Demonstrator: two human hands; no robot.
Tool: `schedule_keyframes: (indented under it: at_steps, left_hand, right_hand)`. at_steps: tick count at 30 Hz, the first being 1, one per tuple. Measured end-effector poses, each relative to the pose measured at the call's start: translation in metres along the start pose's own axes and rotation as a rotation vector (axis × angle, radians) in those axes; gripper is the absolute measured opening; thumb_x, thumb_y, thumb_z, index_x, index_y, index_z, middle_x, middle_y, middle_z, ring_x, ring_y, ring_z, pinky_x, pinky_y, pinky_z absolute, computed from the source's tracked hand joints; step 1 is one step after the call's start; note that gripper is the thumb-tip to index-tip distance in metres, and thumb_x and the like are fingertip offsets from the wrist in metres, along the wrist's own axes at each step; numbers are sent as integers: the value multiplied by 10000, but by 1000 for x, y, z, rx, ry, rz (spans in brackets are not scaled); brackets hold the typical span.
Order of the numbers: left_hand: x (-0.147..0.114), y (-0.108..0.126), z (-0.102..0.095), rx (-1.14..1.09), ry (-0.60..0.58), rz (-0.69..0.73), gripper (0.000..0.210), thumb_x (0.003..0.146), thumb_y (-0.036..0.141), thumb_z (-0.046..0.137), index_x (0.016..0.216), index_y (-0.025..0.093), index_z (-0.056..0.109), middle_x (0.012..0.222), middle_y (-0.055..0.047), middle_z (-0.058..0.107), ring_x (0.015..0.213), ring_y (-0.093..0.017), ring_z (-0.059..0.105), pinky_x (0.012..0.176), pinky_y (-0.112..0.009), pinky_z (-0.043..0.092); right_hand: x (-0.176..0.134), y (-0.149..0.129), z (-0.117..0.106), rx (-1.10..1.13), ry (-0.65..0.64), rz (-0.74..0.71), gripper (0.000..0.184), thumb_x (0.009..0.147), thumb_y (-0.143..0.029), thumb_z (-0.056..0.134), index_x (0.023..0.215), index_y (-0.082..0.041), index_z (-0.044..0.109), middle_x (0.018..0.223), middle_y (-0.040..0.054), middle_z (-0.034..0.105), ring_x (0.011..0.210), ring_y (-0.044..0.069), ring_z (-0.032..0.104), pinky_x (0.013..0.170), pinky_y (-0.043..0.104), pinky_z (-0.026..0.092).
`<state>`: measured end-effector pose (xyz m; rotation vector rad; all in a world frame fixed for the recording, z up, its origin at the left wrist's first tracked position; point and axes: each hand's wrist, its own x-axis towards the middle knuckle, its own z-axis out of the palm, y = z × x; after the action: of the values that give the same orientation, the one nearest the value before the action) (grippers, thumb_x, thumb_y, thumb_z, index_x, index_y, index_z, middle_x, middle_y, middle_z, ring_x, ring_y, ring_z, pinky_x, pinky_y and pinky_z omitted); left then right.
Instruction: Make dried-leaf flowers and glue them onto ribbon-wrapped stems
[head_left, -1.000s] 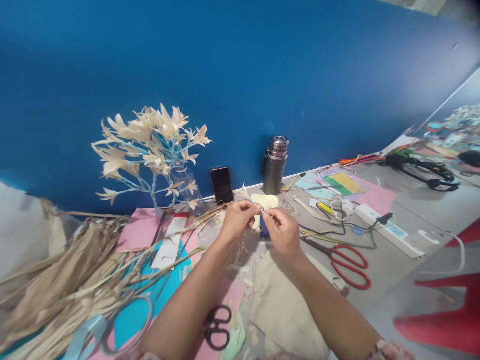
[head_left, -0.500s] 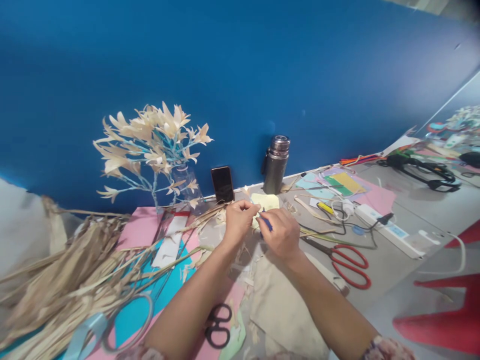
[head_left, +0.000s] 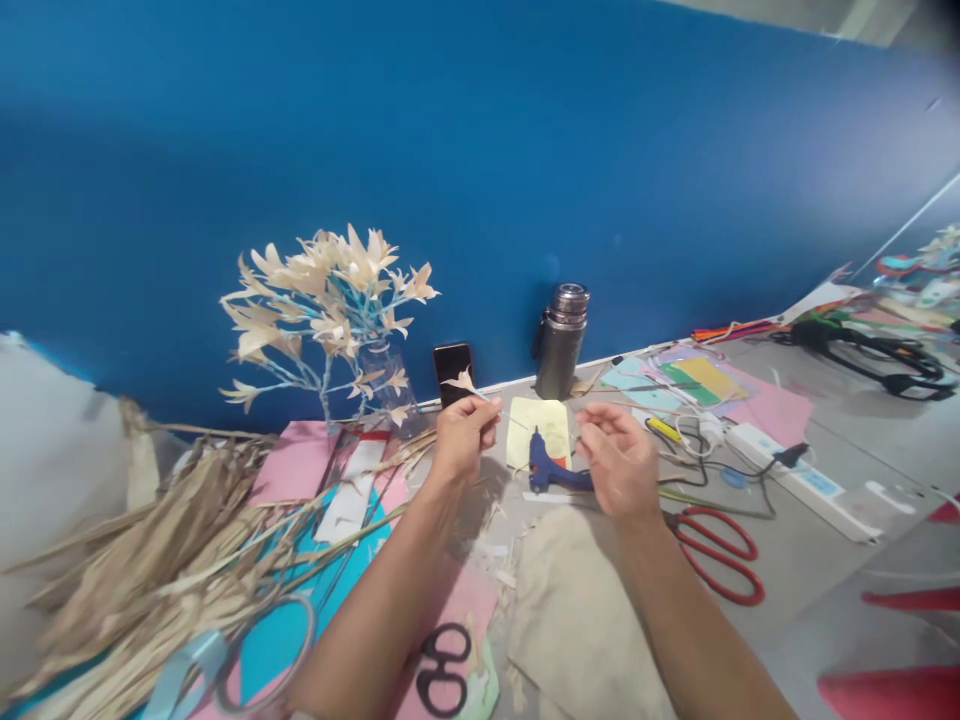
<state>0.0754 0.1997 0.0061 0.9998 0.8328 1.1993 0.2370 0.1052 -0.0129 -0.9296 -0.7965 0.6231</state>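
Note:
My left hand [head_left: 466,435] is closed in a pinch around the thin stem of a small cream flower [head_left: 463,381]. The bloom sticks up beyond the fingers, in front of the phone. To the right, my right hand [head_left: 619,460] hovers with loosely bent fingers and a gap at the fingertips; no object shows clearly in it. Between both hands a blue glue gun [head_left: 541,468] lies on the table, its nozzle over a yellow paper square [head_left: 556,420]. The rear of the gun lies beside my right hand.
Cream flowers on blue stems [head_left: 330,320] stand at the back left. A thermos [head_left: 562,345] and a phone [head_left: 452,365] are by the blue wall. Red-handled scissors [head_left: 724,555], a power strip [head_left: 802,480], dried husks [head_left: 150,560], black-handled scissors [head_left: 442,670] and beige cloth [head_left: 581,610] surround the arms.
My right hand has let go of the glue gun, which now lies on the table, and has drawn away to the right. My left hand has moved slightly left with the flower.

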Motion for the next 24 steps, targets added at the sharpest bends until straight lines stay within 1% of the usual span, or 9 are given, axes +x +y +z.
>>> schedule_keyframes:
  at_steps: [2,4,7,11,13,16,18,21,24]
  left_hand:
    - [-4,4,3,-32,-92,-26,420,569,401,870,567,150,534,478,51,503,372,-30,374,416,-190,245]
    - [-8,8,5,-76,-196,-49,417,557,398,893,586,136,570,495,43,532,372,-31,393,421,-191,267]
    - [-10,14,4,-133,-314,-63,412,553,402,914,640,119,627,533,36,566,368,-27,405,418,-188,263]
    - [-10,16,1,-139,-361,-46,387,581,394,911,684,119,658,538,39,562,377,-31,416,424,-187,261]
    - [-9,14,0,-111,-388,-23,363,610,390,898,698,119,672,528,40,552,384,-35,420,428,-188,260]
    - [-8,10,-1,-52,-416,15,322,646,372,877,709,120,687,530,36,553,391,-41,424,429,-193,259]
    - [-8,9,0,-15,-415,30,308,660,368,866,718,121,693,522,35,550,394,-45,424,427,-195,254]
    - [-10,9,2,20,-395,34,319,665,383,855,690,121,675,482,41,521,386,-47,403,419,-197,229]
    - [-12,10,4,32,-346,45,326,651,366,855,638,130,630,462,49,501,382,-41,374,417,-198,217]
  right_hand:
    - [6,4,1,157,-102,160,260,682,-340,844,829,-187,693,648,-17,593,527,93,483,503,242,388]
    - [9,9,2,197,-143,229,281,675,-380,855,765,-167,695,550,-48,502,475,67,408,476,225,332]
    - [9,15,2,172,-152,245,338,711,-472,829,727,-165,689,466,-81,389,421,49,288,437,214,218]
    - [6,22,3,108,-219,226,584,849,-626,639,491,-190,490,419,-76,278,410,69,258,429,240,193]
    - [4,25,3,55,-235,222,522,840,-585,675,536,-184,537,461,-58,366,441,77,313,443,240,235]
    - [1,28,3,11,-261,233,296,750,-451,809,797,-187,686,630,-28,555,505,79,398,481,230,301]
    - [0,29,3,-22,-273,213,307,805,-481,750,788,-181,690,620,-21,565,496,80,400,481,233,302]
    - [-3,31,4,-144,-272,140,479,905,-558,594,628,-169,631,534,-12,519,480,89,400,483,242,303]
    - [-6,29,5,-160,-339,123,448,902,-569,587,715,-170,668,626,4,578,497,89,404,488,242,308]
